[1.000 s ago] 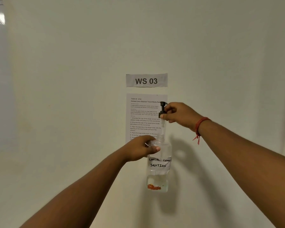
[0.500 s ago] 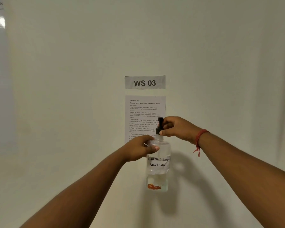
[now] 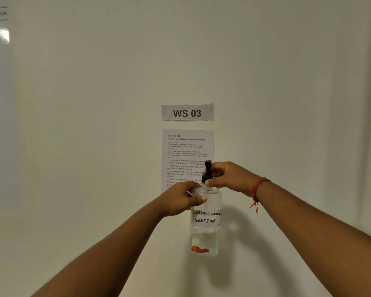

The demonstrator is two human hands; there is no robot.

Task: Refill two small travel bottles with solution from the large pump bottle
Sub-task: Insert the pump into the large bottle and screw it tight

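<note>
Head view: the step in hand looks like the black pump top [image 3: 207, 171] being screwed onto or off the big clear bottle [image 3: 206, 219], and which way can't be told from this. To do it well, the bottle should be kept upright and clamped firmly at the shoulder while only the collar gets twisted, so nothing is sloshed out and the dip tube isn't bent. The nozzle stem is best left alone; turning force belongs low, at the collar.

Going left to right: the left hand [image 3: 183, 199] is wrapped around the bottle's shoulder, thumb laid across the front just above the handwritten label, forearm stretched forward and up. The bottle is held out in front, between the two hands, with only a little liquid seen at the bottom. The right hand [image 3: 229, 179] is pinched on the pump's collar just above and right of the left hand, fingers curled in, with a red thread [image 3: 257, 187] tied at the wrist. The small travel bottles aren't seen anywhere here. An instruction sheet [image 3: 187, 151] is taped to the wall behind the hands.
</note>
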